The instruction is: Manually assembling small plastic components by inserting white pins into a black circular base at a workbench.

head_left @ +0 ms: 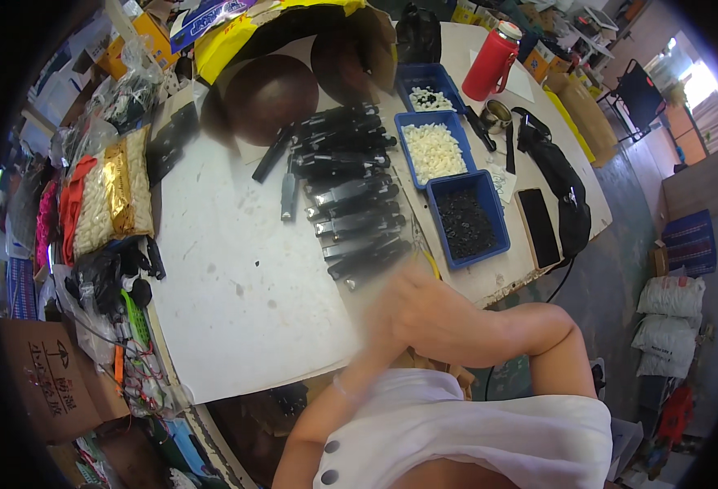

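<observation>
My right hand [426, 308] is at the table's near edge with its fingers curled in; whatever it may hold is hidden. Crossing close beside it, my left hand [382, 319] is smeared by motion, and its fingers cannot be made out. Just beyond both hands lie rows of long black pieces [346, 191] with shiny flat faces, stacked in overlapping bundles. One separate black piece [289, 196] lies to their left. A tool with a yellow handle [432, 264], perhaps pliers, rests right by my right hand.
Blue bins hold black small parts [466, 224], white small parts [434, 151] and a mix [430, 99]. Right of them are a phone [538, 228], black pouch [569, 196], metal cup [497, 116] and red flask [492, 61]. Bags [114, 196] crowd the left edge.
</observation>
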Tool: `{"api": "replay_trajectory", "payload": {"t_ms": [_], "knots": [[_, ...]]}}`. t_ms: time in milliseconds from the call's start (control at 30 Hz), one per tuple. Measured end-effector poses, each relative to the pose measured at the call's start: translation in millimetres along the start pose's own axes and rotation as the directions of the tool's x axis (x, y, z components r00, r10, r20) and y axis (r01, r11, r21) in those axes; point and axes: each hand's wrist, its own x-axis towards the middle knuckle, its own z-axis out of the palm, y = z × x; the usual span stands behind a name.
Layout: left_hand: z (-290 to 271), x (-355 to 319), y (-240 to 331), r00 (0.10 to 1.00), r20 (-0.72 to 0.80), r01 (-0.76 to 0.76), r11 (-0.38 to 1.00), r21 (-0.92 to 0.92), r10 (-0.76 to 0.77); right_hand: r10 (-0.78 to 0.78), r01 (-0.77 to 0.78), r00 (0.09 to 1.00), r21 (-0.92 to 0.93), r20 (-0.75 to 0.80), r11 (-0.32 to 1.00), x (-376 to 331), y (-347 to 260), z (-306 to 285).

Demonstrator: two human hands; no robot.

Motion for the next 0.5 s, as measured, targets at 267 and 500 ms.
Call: {"api": "replay_trajectory", "payload": {"t_ms": [267, 500], "knots": [[33, -11, -43, 0.988, 0.026, -0.151, 0.942, 0.299, 0.15, 0.046, -0.021, 0.985, 0.157, -0.164, 0.987, -5, -4, 1], [-7, -5, -3, 0.989, -0.132, 0.022, 0.95, -0.311, -0.066, 0.164, 0.033, 0.942, 0.567, -0.293, 0.823, -5, 81, 28]]}}
